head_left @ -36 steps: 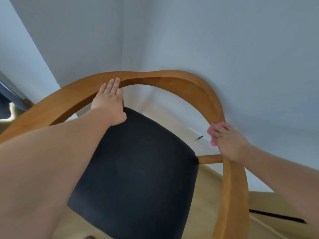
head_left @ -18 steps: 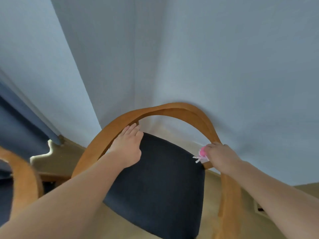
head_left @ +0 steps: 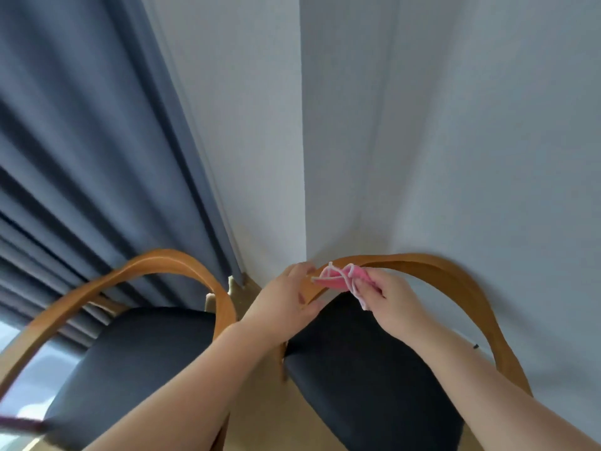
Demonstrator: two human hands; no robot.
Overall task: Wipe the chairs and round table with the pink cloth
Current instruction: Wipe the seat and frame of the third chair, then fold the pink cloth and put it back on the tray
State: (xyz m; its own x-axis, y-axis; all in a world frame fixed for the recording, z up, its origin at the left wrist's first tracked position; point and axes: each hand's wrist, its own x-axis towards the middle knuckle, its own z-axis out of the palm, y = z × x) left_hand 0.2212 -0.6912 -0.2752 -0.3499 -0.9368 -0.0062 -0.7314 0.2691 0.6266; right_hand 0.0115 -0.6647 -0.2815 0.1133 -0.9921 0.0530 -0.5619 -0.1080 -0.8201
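Your left hand (head_left: 283,307) grips the chair (head_left: 455,281) by its curved wooden back rail, fingers over the top edge and thumb on the near side. Just right of it, your right hand (head_left: 390,304) pinches the bunched pink cloth (head_left: 335,278) and holds it against the top edge of the same rail. The cloth's white-trimmed corner pokes toward your left fingers. From your right hand the rail arcs away to the right and drops down the side, bare all the way. The dark seat (head_left: 367,379) lies below both hands. Beyond your hands, the white wall (head_left: 455,125) corner stands close behind the rail. To the left of your left hand, a second chair (head_left: 156,265) stands just beside this one, a narrow strip of floor (head_left: 260,402) between them. The grey-blue curtain (head_left: 81,157) hangs behind it.
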